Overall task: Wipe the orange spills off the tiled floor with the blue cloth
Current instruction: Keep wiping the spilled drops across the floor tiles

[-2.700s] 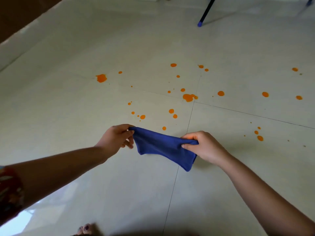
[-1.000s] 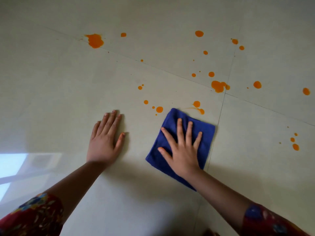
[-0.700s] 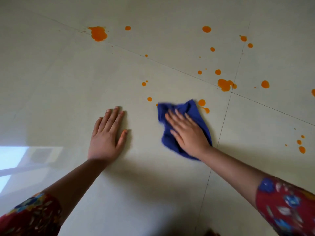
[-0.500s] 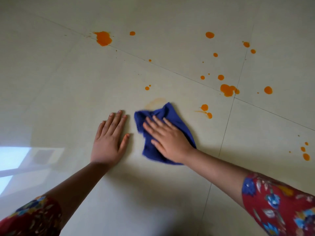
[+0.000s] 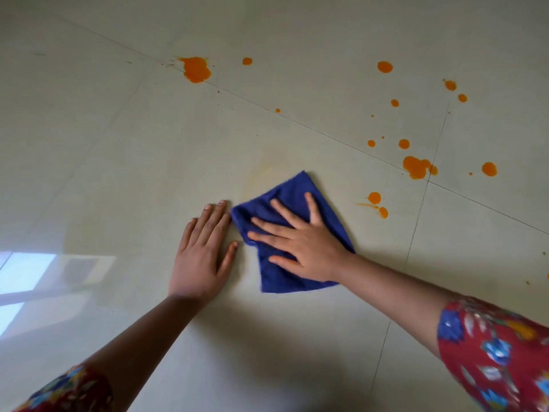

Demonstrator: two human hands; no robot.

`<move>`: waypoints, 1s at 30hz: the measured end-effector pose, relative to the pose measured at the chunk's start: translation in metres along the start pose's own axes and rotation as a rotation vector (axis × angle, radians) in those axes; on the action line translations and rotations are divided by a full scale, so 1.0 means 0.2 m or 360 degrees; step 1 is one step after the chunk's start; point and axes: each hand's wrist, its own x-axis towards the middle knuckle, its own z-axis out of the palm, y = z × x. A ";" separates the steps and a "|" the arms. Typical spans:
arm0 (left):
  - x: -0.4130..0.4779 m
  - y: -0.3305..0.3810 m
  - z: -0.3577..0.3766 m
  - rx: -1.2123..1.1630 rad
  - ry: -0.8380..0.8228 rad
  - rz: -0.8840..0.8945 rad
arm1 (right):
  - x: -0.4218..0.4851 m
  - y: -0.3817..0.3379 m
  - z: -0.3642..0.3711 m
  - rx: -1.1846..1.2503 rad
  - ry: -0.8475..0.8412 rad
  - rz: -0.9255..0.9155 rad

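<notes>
View: head camera, looking down on the floor and both forearms.
Right hand (image 5: 309, 242): open and flat, fingers straight and spread wide, palm pressing down on the blue cloth; the fingertips point far-left.
Left hand (image 5: 202, 257): open, laid flat on the bare tile with fingers straight and close together, holding nothing; it lies just left of the cloth, its thumb tip almost at the cloth's left edge.
Blue cloth (image 5: 297, 185): on the floor near the middle, folded into a rough four-sided pad under the right hand, one corner pointing far and another near.
Orange spills (image 5: 417, 167): a merged blot at the far right, close to where two grout lines cross; small round drops scattered beyond and beside it.
Nearest drops (image 5: 375, 198): two drops with a thin streak between them, just right of the cloth and not touching it.
Large blot (image 5: 195, 69): far left, lying on a grout line, well apart from the cloth.
Faint smear (image 5: 261, 176): a pale yellowish film on the tile at the cloth's far-left edge.
Tiled floor (image 5: 118, 144): glossy pale tiles with thin dark grout lines.
Sleeves (image 5: 499, 352): red with a flower print, at the near corners on both arms.
Window reflection (image 5: 29, 272): a bright patch on the tile at the left edge.
</notes>
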 end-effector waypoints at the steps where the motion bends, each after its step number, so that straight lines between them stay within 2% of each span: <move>1: 0.00 0.00 0.00 -0.0026 0.0019 0.0003 | -0.02 0.04 0.00 -0.0007 0.0017 0.0051; 4: 0.00 0.00 -0.01 -0.0079 0.0080 0.0016 | 0.09 0.16 -0.01 -0.0027 0.0033 0.0501; 6: 0.01 0.00 0.00 -0.0227 0.0159 0.0024 | 0.22 0.11 -0.03 0.0018 0.0032 0.0634; 7: 0.01 0.00 -0.01 -0.0352 0.0216 0.0017 | 0.26 0.05 -0.03 0.0049 0.0067 0.0573; 9: 0.03 -0.01 -0.03 -0.0577 0.0343 -0.0023 | 0.24 -0.08 -0.01 0.0075 0.0063 0.0206; 11: 0.05 -0.07 -0.08 -0.0556 0.0465 -0.0041 | 0.11 -0.12 -0.01 0.0110 -0.0036 -0.0157; 12: 0.08 -0.11 -0.12 -0.0489 0.0513 -0.0053 | 0.07 -0.08 -0.02 0.0151 -0.0075 -0.0249; 14: 0.15 -0.22 -0.18 -0.0358 0.0585 -0.0131 | 0.10 0.06 -0.01 0.0131 -0.0059 -0.0188; 17: 0.29 -0.37 -0.24 -0.0212 0.0642 -0.0327 | 0.32 0.24 -0.03 0.0092 0.0017 0.0370; 19: 0.41 -0.44 -0.27 -0.0126 0.0642 -0.0446 | 0.51 0.18 -0.05 0.0143 0.0044 0.0552; 21: 0.51 -0.49 -0.28 -0.0062 0.0622 -0.0540 | 0.60 0.03 -0.05 0.0164 0.0023 0.0382; 23: 0.60 -0.52 -0.27 -0.0036 0.0580 -0.0614 | 0.57 -0.06 -0.03 0.0113 -0.0008 0.0001; 25: 0.65 -0.54 -0.25 -0.0009 0.0535 -0.0682 | 0.50 -0.01 -0.05 0.0149 -0.0073 -0.0281; 26: 0.66 -0.54 -0.24 0.0015 0.0517 -0.0711 | 0.50 0.04 -0.05 0.0157 -0.0076 -0.0319; 28: 0.66 -0.54 -0.22 0.0048 0.0497 -0.0726 | 0.55 0.16 -0.04 0.0130 -0.0035 -0.0144; 30: 0.66 -0.54 -0.22 0.0048 0.0473 -0.0738 | 0.68 0.24 -0.03 0.0121 0.0032 0.0229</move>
